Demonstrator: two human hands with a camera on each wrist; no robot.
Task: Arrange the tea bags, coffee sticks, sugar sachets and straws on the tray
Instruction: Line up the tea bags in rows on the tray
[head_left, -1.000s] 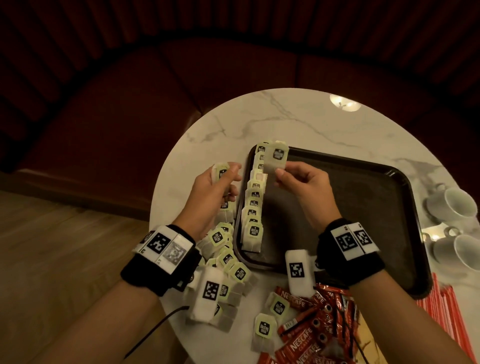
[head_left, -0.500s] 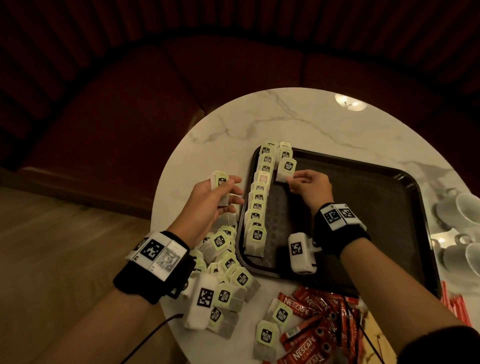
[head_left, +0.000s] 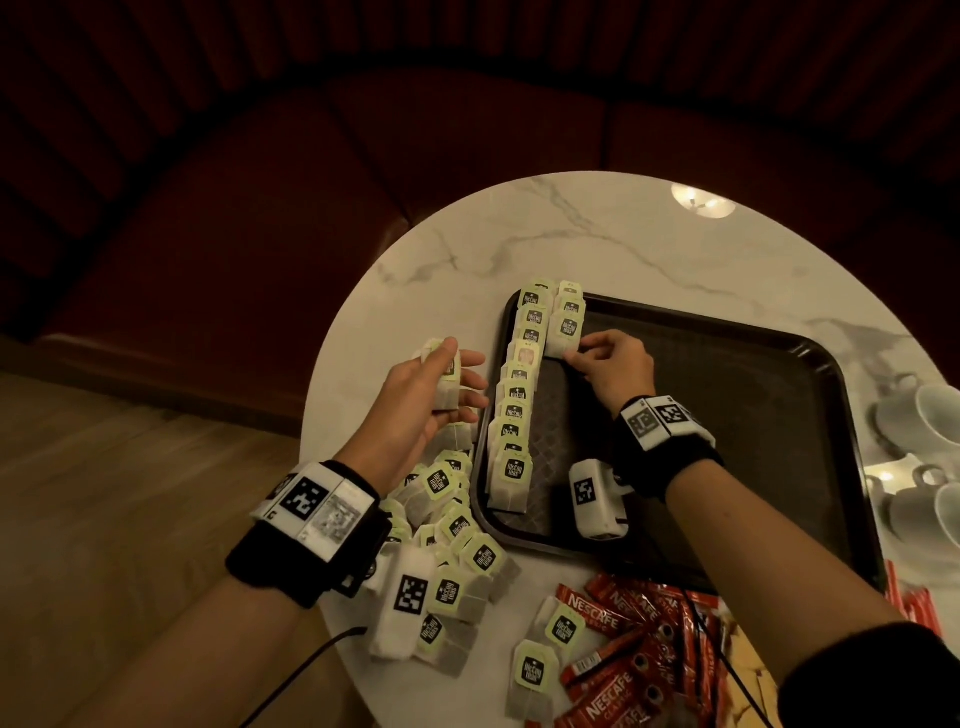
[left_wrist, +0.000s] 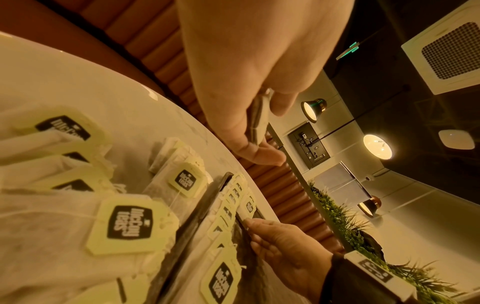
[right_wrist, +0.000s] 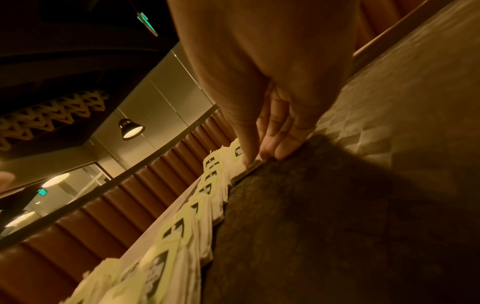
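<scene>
The left hand (head_left: 423, 402) is hovering over the left part of the round marble counter (head_left: 649, 244), just left of the tray's left rim. Its grip is clamped on a held tea bag (head_left: 445, 382), thumb on top and fingers beneath; the left wrist view is showing the bag edge-on between thumb and fingers.

The right hand (head_left: 613, 366) is lying over the far left part of the black tray (head_left: 753, 415). Its fingertips (right_wrist: 283, 152) are pinching the near right corner of a placed tea bag (head_left: 566, 332), which is sitting flat on the tray floor at the far end, just right of a long overlapping row of tea bags (head_left: 517, 410) running along the tray's left edge from far to near.

A loose pile of tea bags (head_left: 457, 551) is lying on the counter near the left wrist. Red coffee sticks (head_left: 634, 654) are lying in a heap at the near edge, right of the pile. White cups (head_left: 930, 421) are standing at the far right of the counter.
</scene>
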